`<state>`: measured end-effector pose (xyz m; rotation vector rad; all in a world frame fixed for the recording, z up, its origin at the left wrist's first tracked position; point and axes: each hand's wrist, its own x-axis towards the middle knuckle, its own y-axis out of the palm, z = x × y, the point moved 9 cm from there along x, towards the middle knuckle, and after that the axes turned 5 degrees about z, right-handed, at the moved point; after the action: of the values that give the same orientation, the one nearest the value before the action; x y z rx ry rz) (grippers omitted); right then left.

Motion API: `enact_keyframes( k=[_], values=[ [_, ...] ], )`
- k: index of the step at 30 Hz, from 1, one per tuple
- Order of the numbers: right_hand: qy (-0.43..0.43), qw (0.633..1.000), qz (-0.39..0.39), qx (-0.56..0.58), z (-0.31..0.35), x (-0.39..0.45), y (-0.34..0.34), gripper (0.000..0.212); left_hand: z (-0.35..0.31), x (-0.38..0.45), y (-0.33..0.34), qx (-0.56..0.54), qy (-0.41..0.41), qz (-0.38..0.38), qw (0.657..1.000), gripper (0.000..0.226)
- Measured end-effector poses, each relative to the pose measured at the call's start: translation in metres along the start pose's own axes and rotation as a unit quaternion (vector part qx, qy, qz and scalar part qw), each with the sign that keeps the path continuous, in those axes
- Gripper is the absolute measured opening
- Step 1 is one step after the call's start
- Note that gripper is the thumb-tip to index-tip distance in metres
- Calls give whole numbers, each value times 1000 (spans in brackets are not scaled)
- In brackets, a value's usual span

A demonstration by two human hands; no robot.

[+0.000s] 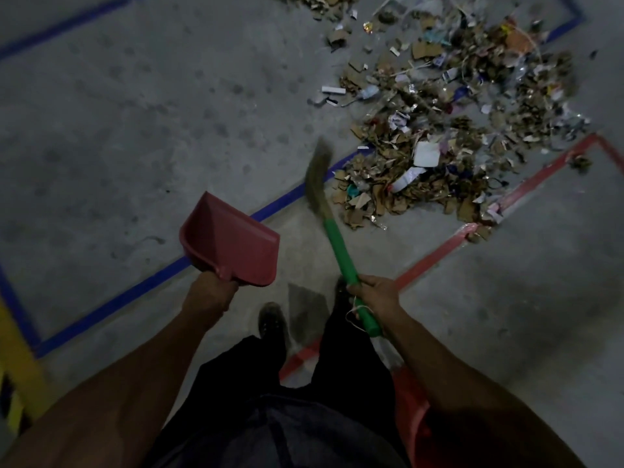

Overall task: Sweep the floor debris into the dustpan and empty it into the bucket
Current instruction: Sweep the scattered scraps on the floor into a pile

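Empty red dustpan (233, 243) held aloft, left of heaped cardboard-and-paper debris (449, 130)

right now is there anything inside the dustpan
Nothing visible: the dustpan looks empty, held up off the floor by the left hand. Its deepest corner by the handle is dim, so small bits there can't be ruled out.

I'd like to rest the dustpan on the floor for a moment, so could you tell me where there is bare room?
Bare concrete lies left of the blue tape line, beyond the dustpan, and between the blue and red tape lines just short of the debris pile. The upper right is crowded with scraps.
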<state>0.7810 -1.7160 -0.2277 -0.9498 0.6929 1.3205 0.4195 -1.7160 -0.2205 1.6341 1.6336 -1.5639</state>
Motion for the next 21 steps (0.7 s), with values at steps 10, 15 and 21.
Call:
enact_keyframes(
  k=[10,15,21],
  values=[
    [5,999,-31,-14,47,127,-151,9,-96,12,99,-10,-15,-8,1000,21],
    [6,999,-25,30,99,186,-217,6,-151,3,157,-41,-41,-15,998,33],
    [11,997,-34,64,152,251,-272,3,-207,1,206,-50,-63,-25,996,22]
  ],
)
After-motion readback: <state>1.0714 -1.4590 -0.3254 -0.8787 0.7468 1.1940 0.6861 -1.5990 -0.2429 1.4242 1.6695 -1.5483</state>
